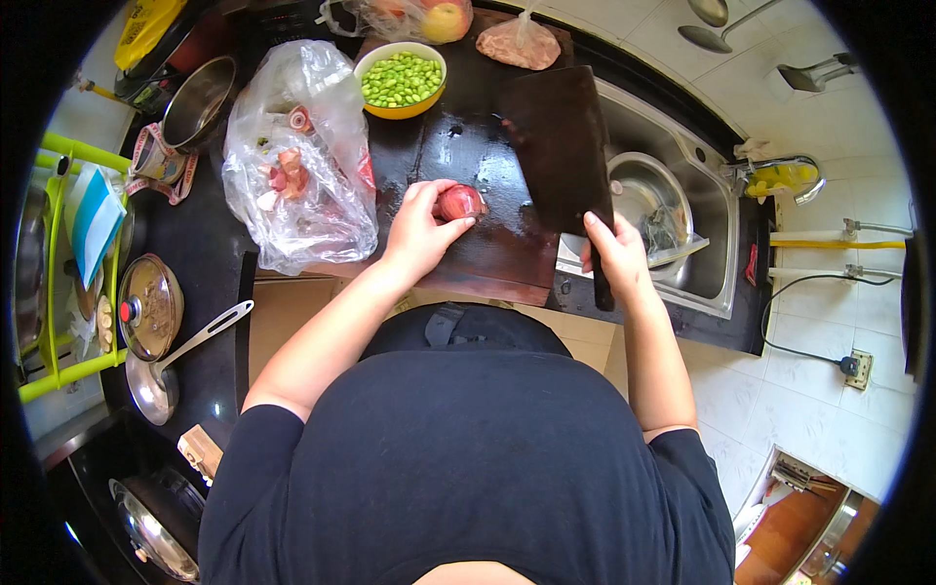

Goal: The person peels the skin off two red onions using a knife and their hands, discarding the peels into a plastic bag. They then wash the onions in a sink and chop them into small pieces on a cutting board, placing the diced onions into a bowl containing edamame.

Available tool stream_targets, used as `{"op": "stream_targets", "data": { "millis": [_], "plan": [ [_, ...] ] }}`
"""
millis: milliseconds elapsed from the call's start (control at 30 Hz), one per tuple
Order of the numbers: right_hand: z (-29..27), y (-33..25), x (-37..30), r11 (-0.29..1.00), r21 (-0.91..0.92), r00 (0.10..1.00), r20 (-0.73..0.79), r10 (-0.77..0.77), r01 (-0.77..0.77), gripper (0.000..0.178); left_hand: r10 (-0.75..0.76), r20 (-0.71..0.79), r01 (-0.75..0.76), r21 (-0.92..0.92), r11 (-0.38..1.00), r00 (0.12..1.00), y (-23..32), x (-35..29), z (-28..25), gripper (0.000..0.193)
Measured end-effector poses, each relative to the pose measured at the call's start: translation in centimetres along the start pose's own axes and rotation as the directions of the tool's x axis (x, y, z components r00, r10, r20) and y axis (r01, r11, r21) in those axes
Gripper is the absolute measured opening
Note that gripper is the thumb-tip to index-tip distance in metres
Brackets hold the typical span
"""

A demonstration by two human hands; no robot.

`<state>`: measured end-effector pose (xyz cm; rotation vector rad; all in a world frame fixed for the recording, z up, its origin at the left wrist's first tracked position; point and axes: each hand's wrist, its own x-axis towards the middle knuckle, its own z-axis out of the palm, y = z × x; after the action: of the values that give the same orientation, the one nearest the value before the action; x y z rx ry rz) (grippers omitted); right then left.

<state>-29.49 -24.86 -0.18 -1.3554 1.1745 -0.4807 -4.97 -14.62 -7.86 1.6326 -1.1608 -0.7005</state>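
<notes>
- On the near half of the cutting board [487,258], about midway across: one red onion [460,203]. Whether its full weight rests on the wood, you cannot tell from above.
- Your left grip [419,230] comes in from the board's near left side. Fingers curl round the onion's far left, thumb along its near side; grasping it lightly, by the look of it.
- Your right grip [622,258] is off the board's near right corner, closed round the handle of a dark cleaver [561,146].
- Key relation: the onion lies left of the blade, with bare board between; not touching. Your left grip is the nearer, being on the onion itself.
- Axes: the onion is nearly round, with a paler tip toward the board's right side. The cleaver's long axis runs from your right grip toward the board's far side, leaning left. Its broad face shows; the handle's offset suggests the cutting edge faces the onion. Height above the board: cannot tell.
- Left of the board: a clear plastic bag [336,219] with onion skins [291,175] on it.
- At the board's far left: a yellow bowl [405,111] of green beans [400,80].
- Right of the board: the steel sink [720,263].
</notes>
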Motion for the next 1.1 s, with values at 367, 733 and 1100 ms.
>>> {"op": "stream_targets", "data": {
  "millis": [367,733,1100],
  "plan": [
    [2.2,-0.6,-3.8,0.823,-0.559,0.995,0.064,-0.071,0.095,0.030,0.236,-0.202,-0.223,0.087,0.971,0.950,-3.2,-0.5,3.1,0.044],
    [3.5,-1.7,-4.7,0.704,-0.706,0.994,0.112,0.003,0.078,0.023,0.268,-0.249,-0.258,0.072,0.963,0.931,-3.9,-0.5,3.4,0.040],
    [4.9,-4.0,-2.6,0.518,-0.847,0.979,0.185,0.082,0.117,0.029,0.405,-0.184,-0.386,0.133,0.913,0.896,-3.0,-0.4,3.4,0.039]
  ]
}}
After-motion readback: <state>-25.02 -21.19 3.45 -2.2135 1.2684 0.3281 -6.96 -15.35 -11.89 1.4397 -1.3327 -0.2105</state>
